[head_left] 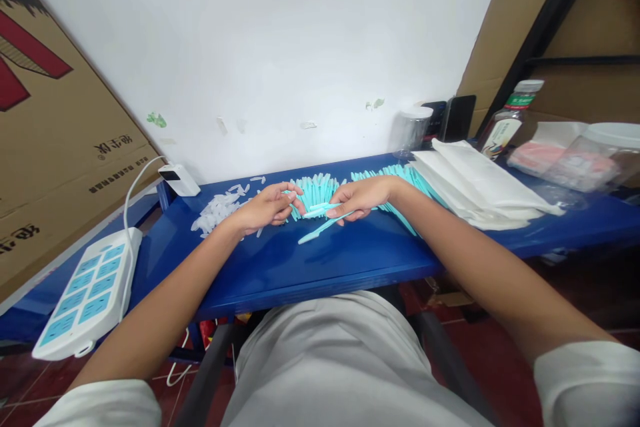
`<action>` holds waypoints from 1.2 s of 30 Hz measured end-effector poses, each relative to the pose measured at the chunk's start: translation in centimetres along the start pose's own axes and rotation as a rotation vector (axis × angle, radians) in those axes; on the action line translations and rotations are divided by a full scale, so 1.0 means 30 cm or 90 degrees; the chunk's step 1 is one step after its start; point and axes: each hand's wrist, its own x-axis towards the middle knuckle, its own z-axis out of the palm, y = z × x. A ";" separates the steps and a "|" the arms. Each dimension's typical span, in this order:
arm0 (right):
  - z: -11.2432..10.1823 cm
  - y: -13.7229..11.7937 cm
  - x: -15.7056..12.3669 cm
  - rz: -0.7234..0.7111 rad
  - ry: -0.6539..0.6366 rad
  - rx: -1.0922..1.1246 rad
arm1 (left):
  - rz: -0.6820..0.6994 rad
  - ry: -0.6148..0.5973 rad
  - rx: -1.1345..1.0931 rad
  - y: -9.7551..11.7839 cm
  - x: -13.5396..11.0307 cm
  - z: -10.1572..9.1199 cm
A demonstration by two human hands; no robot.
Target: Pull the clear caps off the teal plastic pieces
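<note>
My right hand (pixel 357 200) is closed around a few slim teal plastic sticks (pixel 313 235). One has a wider flat end and slants down to the left, just above the table. My left hand (pixel 270 205) faces it from the left, thumb and fingers curled together. Whatever may be between those fingertips is too small to make out. Behind and between my hands lies a row of teal sticks with pale tips (pixel 316 188). More teal sticks (pixel 407 177) lie behind my right wrist, partly hidden by it. Left of my left hand is a heap of small translucent plastic caps (pixel 215 212).
White packets (pixel 480 180) lie on the blue table (pixel 310 273) at the right, near a clear jar (pixel 413 128), a bottle (pixel 513 117) and a lidded tub (pixel 605 153). At left are a power strip (pixel 87 290) and a small white device (pixel 180 179). A white wall stands behind.
</note>
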 end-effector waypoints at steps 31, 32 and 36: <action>-0.008 0.014 -0.001 -0.009 -0.011 -0.004 | 0.129 0.040 0.561 -0.023 -0.005 0.027; -0.008 0.013 -0.001 -0.008 -0.011 -0.005 | 0.135 0.053 0.531 -0.021 -0.006 0.027; -0.008 0.011 0.000 0.001 -0.009 -0.002 | 0.137 0.112 0.411 -0.005 -0.008 0.034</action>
